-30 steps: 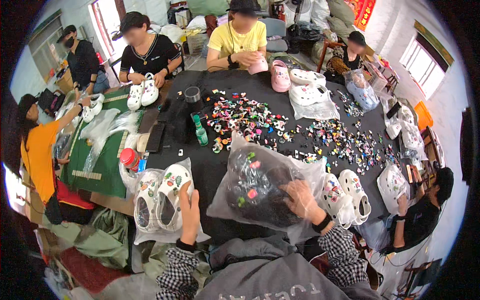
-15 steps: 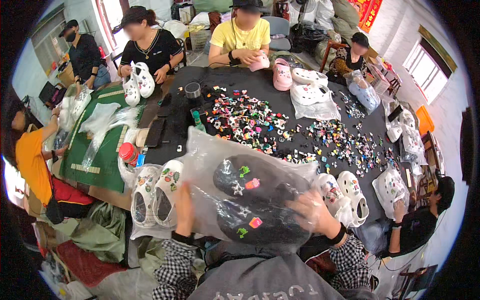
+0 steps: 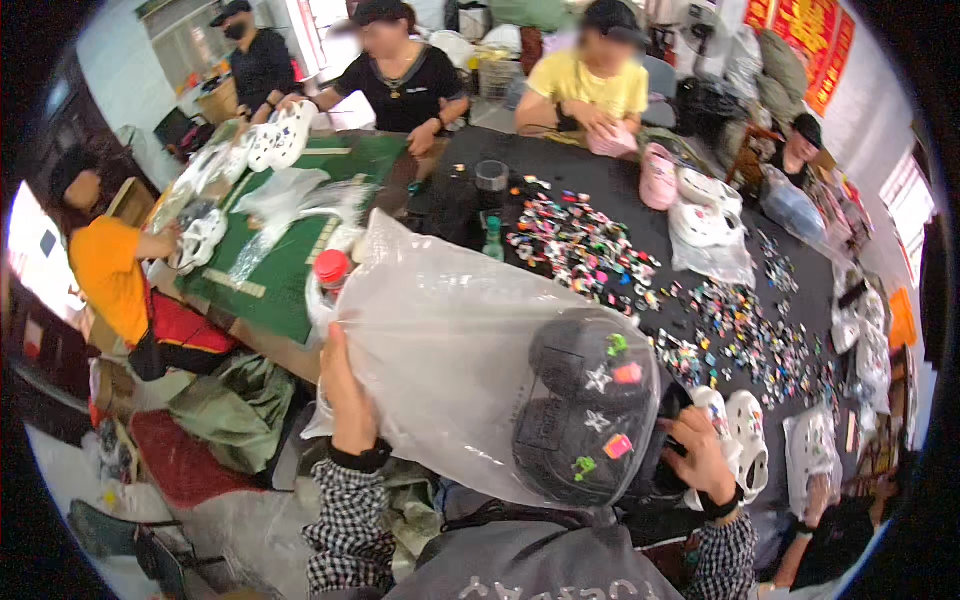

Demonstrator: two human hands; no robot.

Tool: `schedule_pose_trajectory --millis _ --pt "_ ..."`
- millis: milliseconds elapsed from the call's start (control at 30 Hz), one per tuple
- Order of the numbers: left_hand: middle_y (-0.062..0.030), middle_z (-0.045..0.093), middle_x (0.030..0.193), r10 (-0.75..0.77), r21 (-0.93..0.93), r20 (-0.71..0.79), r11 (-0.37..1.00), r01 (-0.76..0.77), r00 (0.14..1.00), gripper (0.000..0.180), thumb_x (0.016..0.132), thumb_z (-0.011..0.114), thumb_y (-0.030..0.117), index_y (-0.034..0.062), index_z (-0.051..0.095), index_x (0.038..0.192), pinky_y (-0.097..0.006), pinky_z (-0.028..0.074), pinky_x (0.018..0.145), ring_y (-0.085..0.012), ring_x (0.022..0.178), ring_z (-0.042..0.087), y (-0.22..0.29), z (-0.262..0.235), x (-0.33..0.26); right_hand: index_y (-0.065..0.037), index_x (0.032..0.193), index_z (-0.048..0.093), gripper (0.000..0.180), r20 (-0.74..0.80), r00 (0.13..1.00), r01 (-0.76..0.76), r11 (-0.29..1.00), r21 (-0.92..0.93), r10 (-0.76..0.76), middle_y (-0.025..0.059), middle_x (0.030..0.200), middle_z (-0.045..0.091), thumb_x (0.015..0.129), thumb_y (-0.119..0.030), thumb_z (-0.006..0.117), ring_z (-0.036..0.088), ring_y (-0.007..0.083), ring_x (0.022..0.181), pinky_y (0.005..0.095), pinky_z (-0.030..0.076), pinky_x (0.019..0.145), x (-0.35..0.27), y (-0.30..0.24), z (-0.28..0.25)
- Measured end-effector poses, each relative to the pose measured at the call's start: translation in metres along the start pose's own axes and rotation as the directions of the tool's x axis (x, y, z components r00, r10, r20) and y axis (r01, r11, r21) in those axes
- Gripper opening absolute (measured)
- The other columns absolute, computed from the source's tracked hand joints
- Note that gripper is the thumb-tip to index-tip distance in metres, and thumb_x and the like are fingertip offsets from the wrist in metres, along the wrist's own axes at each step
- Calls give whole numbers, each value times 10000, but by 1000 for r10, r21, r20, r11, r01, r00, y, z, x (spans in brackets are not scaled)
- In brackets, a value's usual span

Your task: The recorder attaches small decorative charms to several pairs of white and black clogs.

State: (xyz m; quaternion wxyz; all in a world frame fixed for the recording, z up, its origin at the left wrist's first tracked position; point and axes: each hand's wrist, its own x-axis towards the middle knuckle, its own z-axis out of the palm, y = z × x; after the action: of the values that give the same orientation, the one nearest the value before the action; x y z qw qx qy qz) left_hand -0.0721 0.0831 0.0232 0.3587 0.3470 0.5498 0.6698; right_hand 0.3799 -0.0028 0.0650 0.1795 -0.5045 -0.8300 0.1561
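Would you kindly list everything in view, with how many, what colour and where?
bag: one, clear, between both hands
black clogs: two, black, inside the bag
charms: many, mixed, on the table
table: one, black, ahead
side table: one, green, left
white clogs: several, white, around both tables, some bagged
pink clogs: at least two, pink, far side
jar: one, red-lidded, beyond the left hand
bottle: one, green, beyond the bag
cup: one, dark, beyond the bottle
co-workers: six, variously dressed, around the tables
banner: one, red, rear right
left hand: one, black-cuffed, at the bag's left edge
right hand: one, black-cuffed, at its right end
sleeves: two, black-and-white check, lower edge
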Motion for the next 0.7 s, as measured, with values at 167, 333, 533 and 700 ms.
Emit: schedule_pose_trajectory --millis 167,333,533,700 --pt "-112 526 1276 -91 -342 56 934 105 994 536 997 371 438 -1 498 1277 -328 435 953 -217 1114 544 24 -2 6 -61 946 638 368 95 994 67 996 -57 -61 86 779 517 583 -55 702 520 296 797 394 386 733 -4 2 -9" --pt "-131 546 1239 -39 -515 54 855 61 998 516 990 398 425 9 490 1283 -341 467 920 -209 1102 553 54 -36 32 -90 981 654 376 100 994 -37 994 -101 47 75 805 558 612 -95 724 537 286 822 395 390 770 -23 19 -20" --pt "-29 593 933 83 346 210 925 -153 974 270 973 482 278 52 624 1018 -286 439 807 -141 887 558 46 -88 121 -78 1004 651 332 158 982 -104 994 -19 106 106 839 566 684 -135 719 537 314 872 409 389 809 -18 35 -11" --pt "-160 401 1339 514 196 -29 844 -499 857 633 968 464 408 -67 331 1365 -337 252 1059 -238 1244 372 105 -97 237 -52 1019 633 336 86 993 -83 993 81 76 122 844 584 715 -163 720 559 319 855 405 405 741 0 25 13"
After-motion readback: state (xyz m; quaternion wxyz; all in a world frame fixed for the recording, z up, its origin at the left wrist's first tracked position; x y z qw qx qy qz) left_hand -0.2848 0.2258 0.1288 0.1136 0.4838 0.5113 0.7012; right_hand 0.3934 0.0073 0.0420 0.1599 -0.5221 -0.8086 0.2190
